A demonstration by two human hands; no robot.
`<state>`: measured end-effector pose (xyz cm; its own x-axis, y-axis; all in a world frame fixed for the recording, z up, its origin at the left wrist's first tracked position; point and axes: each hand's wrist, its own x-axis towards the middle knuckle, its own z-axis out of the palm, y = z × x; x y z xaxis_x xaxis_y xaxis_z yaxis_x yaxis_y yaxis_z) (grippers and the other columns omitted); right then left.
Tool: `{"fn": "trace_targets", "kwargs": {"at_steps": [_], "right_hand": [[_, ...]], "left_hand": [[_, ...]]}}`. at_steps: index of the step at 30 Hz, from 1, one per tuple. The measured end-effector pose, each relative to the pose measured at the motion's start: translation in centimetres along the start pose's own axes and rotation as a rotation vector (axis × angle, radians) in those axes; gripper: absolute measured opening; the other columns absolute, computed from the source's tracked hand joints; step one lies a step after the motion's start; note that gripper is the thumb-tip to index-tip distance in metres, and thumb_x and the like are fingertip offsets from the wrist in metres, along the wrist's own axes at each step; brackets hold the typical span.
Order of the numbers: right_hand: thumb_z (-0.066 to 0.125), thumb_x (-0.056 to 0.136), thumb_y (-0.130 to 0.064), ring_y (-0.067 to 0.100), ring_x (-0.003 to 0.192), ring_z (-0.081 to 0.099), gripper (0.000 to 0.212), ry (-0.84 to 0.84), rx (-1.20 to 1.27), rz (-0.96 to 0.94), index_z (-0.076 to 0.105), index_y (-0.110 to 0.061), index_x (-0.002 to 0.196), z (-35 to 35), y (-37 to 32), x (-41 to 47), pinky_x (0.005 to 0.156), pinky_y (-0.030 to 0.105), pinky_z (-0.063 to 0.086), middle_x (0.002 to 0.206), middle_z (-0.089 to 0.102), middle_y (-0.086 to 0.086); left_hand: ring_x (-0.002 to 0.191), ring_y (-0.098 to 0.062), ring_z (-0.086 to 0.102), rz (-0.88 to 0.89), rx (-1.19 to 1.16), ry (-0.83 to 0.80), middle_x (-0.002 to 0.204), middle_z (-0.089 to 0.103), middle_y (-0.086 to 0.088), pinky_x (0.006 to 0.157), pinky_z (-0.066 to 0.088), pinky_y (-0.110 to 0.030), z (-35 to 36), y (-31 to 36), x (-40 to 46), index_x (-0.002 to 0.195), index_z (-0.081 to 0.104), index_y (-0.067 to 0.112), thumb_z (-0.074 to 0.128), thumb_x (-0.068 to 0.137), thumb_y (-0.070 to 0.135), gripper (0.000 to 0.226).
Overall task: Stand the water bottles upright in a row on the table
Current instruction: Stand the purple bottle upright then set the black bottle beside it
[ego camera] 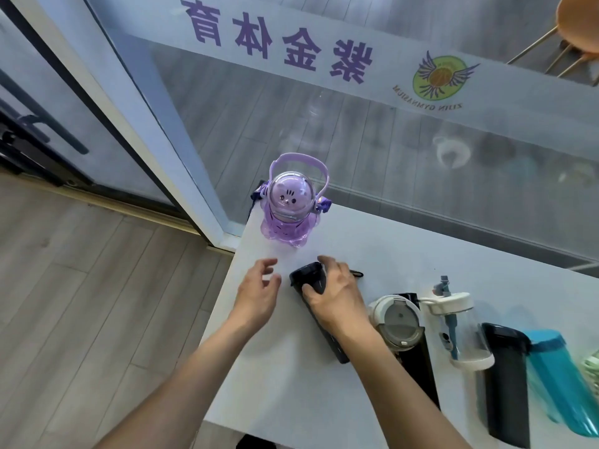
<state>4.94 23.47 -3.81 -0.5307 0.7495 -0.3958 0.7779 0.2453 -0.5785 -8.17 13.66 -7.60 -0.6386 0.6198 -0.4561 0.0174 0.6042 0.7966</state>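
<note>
A: Well, the white table (285, 377) is pushed right up against a glass wall (324, 131), and its corner sits by a pale door frame (162, 124)

B: What's the floor like?

A: Grey-brown wood planks (81, 303) on this side of the glass. There are mirrored purple characters (278, 40) and a round winged logo (440, 76) on a frosted band across the pane, and an orange chair (580, 21) on the other side

B: And the hands?

A: The right hand (337, 293) is wrapped around the top end of a black bottle (311, 283) lying on its side, thumb near its cap, the other fingers curled over the far side. The left hand (259, 293) hovers just beside that cap with the fingers (269, 264) spread loosely, touching nothing that I can see

B: Anything standing yet?

A: One. Beyond the fingertips of both hands a purple bottle (291, 212) with a domed bunny lid and a lilac strap stands upright near the table's far corner

B: The rest?

A: Lying down to the outer side of the right hand's knuckles: a black bottle with a white lid (398, 322), a clear bottle (460, 332) with a white cap, a dark one (505, 377), then a teal bottle (557, 377) at the edge of view
</note>
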Motion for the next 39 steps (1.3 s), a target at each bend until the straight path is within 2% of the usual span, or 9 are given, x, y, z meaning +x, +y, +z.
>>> {"fn": "trace_targets", "kwargs": {"at_steps": [7, 12, 16, 20, 23, 28, 31, 36, 39], "right_hand": [[0.06, 0.091, -0.04, 0.033, 0.125, 0.05, 0.071, -0.022, -0.15, 0.095, 0.03, -0.016, 0.151, 2.4, 2.0, -1.4, 0.103, 0.04, 0.039, 0.138, 0.049, 0.012], [0.065, 0.086, -0.043, 0.033, 0.123, 0.053, 0.071, -0.033, -0.014, 0.109, 0.036, -0.02, 0.147, 2.2, 2.2, -1.4, 0.101, 0.042, 0.043, 0.133, 0.052, 0.01], [0.071, 0.08, -0.044, 0.022, 0.124, 0.053, 0.078, 0.061, 0.191, 0.075, 0.035, -0.028, 0.147, 1.1, 1.5, -2.5, 0.1, 0.033, 0.045, 0.137, 0.05, 0.001], [0.076, 0.076, -0.048, 0.013, 0.11, 0.055, 0.08, 0.145, 0.294, 0.013, 0.033, -0.036, 0.143, -1.0, 0.1, -4.2, 0.092, 0.027, 0.044, 0.123, 0.051, -0.002], [0.078, 0.075, -0.049, 0.009, 0.103, 0.051, 0.075, 0.187, 0.319, -0.024, 0.039, -0.034, 0.138, -2.0, -0.7, -5.9, 0.089, 0.024, 0.041, 0.118, 0.052, -0.004], [0.083, 0.071, -0.041, 0.015, 0.105, 0.056, 0.072, 0.221, 0.316, -0.037, 0.047, -0.022, 0.13, -3.0, -1.1, -8.3, 0.087, 0.025, 0.043, 0.116, 0.056, 0.0], [0.083, 0.068, -0.038, 0.017, 0.102, 0.059, 0.068, 0.203, 0.289, -0.04, 0.048, -0.021, 0.124, -3.3, -1.1, -9.3, 0.085, 0.028, 0.048, 0.114, 0.058, -0.001], [0.083, 0.07, -0.036, 0.013, 0.097, 0.055, 0.064, 0.17, 0.201, -0.049, 0.052, -0.024, 0.126, -4.0, -1.0, -9.4, 0.078, 0.02, 0.039, 0.11, 0.056, -0.001], [0.083, 0.069, -0.036, 0.012, 0.095, 0.055, 0.063, 0.198, 0.189, -0.062, 0.053, -0.025, 0.123, -4.8, -0.9, -8.8, 0.074, 0.018, 0.04, 0.109, 0.057, -0.002]], "left_hand": [[0.114, -0.015, 0.057, -0.106, -0.146, -0.144, 0.134, 0.054, 0.0, 0.1, 0.048, -0.047, 3.0, -1.4, -2.4, 0.138, 0.046, 0.03, 0.047, 0.097, 0.02, 0.041], [0.115, -0.008, 0.054, -0.118, -0.227, -0.165, 0.137, 0.05, 0.002, 0.102, 0.047, -0.044, 2.5, 0.1, -3.0, 0.143, 0.041, 0.025, 0.043, 0.1, 0.014, 0.045], [0.111, 0.003, 0.052, -0.027, -0.288, -0.148, 0.136, 0.05, 0.008, 0.095, 0.05, -0.039, 1.3, 1.8, -4.4, 0.136, 0.046, 0.033, 0.042, 0.1, 0.01, 0.043], [0.108, -0.013, 0.059, 0.157, -0.275, -0.132, 0.135, 0.054, 0.014, 0.093, 0.05, -0.037, -0.3, 3.5, -6.4, 0.134, 0.049, 0.033, 0.042, 0.1, 0.007, 0.043], [0.107, -0.015, 0.06, 0.23, -0.237, -0.119, 0.132, 0.057, 0.016, 0.095, 0.051, -0.041, -1.2, 4.1, -8.1, 0.13, 0.053, 0.035, 0.044, 0.098, 0.008, 0.042], [0.113, -0.009, 0.058, 0.244, -0.187, -0.145, 0.13, 0.058, 0.022, 0.098, 0.049, -0.044, -2.1, 4.5, -10.9, 0.127, 0.054, 0.04, 0.045, 0.097, 0.012, 0.042], [0.114, -0.009, 0.057, 0.241, -0.172, -0.163, 0.127, 0.059, 0.025, 0.1, 0.048, -0.046, -2.6, 4.4, -11.8, 0.125, 0.055, 0.04, 0.045, 0.098, 0.012, 0.04], [0.109, -0.006, 0.057, 0.251, -0.115, -0.235, 0.119, 0.057, 0.036, 0.099, 0.048, -0.044, -3.0, 4.8, -12.1, 0.12, 0.056, 0.045, 0.045, 0.097, 0.014, 0.04], [0.108, -0.006, 0.058, 0.28, -0.083, -0.229, 0.122, 0.058, 0.032, 0.098, 0.048, -0.041, -3.0, 5.4, -11.3, 0.123, 0.056, 0.041, 0.044, 0.097, 0.014, 0.039]]}}
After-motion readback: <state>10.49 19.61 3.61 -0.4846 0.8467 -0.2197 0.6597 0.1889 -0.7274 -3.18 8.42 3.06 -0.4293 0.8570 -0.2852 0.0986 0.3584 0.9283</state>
